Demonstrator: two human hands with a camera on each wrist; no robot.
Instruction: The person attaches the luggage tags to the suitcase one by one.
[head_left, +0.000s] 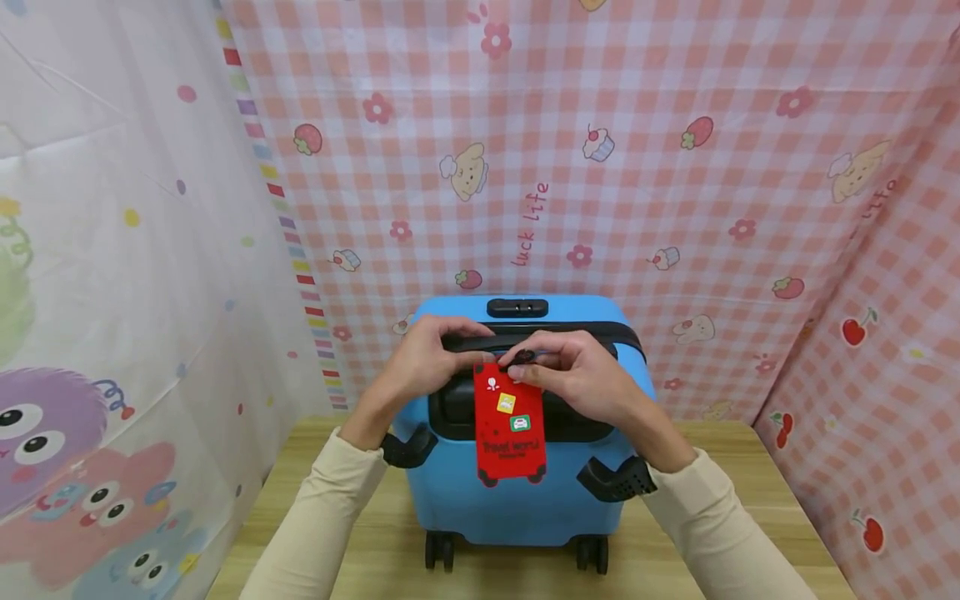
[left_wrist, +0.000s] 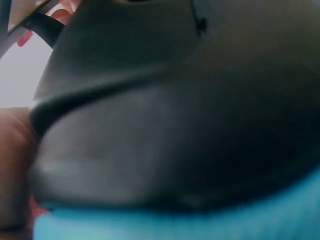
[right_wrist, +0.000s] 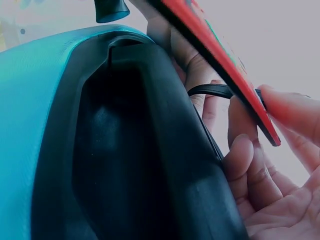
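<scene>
A blue suitcase (head_left: 517, 500) stands upright, its black side handle (right_wrist: 180, 130) facing me. Over its front hangs a red luggage tag (head_left: 512, 454) with small stickers and dark lettering. My right hand (head_left: 585, 375) pinches the tag's upper right corner, thumb on the printed face and fingers behind. From the tag a thin black strap (right_wrist: 212, 90) runs towards the handle. My left hand (head_left: 427, 358) grips around the handle's left part, its thumb tip beside the tag's top edge. Its other fingertips are mostly hidden behind the handle.
The suitcase stands on a wood-grain table (head_left: 697, 475) on black wheels (head_left: 440, 550). A black combination lock (head_left: 517, 307) sits on the suitcase's far edge. Pink checked cloth (head_left: 637, 208) hangs behind and to the right, white patterned cloth (head_left: 150, 275) on the left.
</scene>
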